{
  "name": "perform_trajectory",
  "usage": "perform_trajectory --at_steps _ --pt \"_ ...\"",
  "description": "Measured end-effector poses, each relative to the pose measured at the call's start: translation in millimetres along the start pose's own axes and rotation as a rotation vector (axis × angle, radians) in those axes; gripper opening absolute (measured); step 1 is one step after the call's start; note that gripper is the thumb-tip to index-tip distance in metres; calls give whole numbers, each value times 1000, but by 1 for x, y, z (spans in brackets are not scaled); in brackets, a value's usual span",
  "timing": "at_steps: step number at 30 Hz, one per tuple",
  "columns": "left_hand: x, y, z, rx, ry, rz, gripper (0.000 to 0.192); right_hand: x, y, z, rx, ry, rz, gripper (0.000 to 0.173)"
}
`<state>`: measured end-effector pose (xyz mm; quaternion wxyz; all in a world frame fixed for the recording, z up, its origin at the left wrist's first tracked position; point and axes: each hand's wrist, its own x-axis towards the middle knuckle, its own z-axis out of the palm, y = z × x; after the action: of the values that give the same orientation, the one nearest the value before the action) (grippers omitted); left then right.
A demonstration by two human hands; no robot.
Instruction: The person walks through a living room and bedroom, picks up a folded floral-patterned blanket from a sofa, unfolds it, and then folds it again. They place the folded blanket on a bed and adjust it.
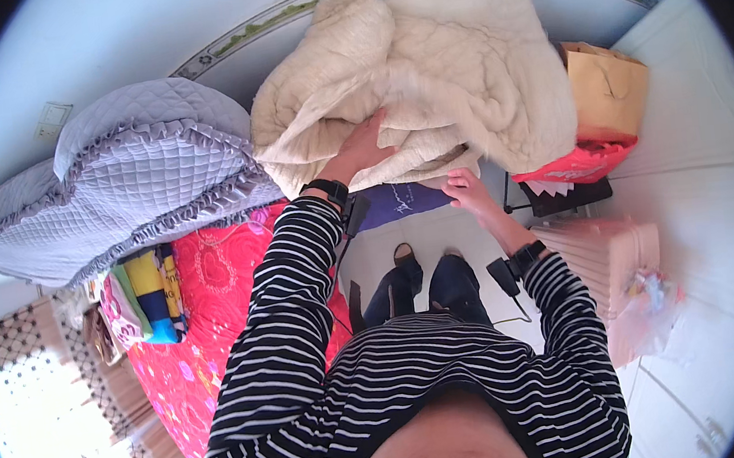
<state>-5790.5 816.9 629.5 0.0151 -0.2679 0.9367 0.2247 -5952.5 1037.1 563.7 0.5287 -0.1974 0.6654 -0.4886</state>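
Note:
A thick cream quilt (477, 63) lies bunched in deep folds against the wall in front of me. My left hand (362, 151) rests on its near folds, fingers pointing into a hollow; whether they grip the cloth is hard to see. Just below the quilt's front edge, my right hand (467, 191) is raised with its fingers bent, and no cloth shows clearly between them. Part of the quilt near the middle is blurred. Beneath its front edge a dark blue bag (401, 204) with writing stands partly covered.
To the left are a grey quilted headboard cover (158, 157), a red patterned bedspread (211, 279) and folded colourful cloths (146, 299). On the right stand a brown paper bag (606, 80), a red bag (585, 162) and a pink suitcase (631, 248). White cabinet doors (685, 128) lie beyond.

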Motion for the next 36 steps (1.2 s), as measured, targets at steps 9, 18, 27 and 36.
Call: perform_trajectory --at_steps 9,18,27,36 --pt "-11 3 5 -290 -89 -229 55 37 -97 -17 -129 -556 228 31" --pt "-225 85 44 -432 -81 -626 38 5 -69 24 -606 -1168 786 40" --pt "-520 271 189 -652 410 -1432 34 -22 -14 94 -1039 -1225 492 25" --pt "-637 474 381 -1148 848 -1768 37 -211 77 281 -1242 -1493 305 24"
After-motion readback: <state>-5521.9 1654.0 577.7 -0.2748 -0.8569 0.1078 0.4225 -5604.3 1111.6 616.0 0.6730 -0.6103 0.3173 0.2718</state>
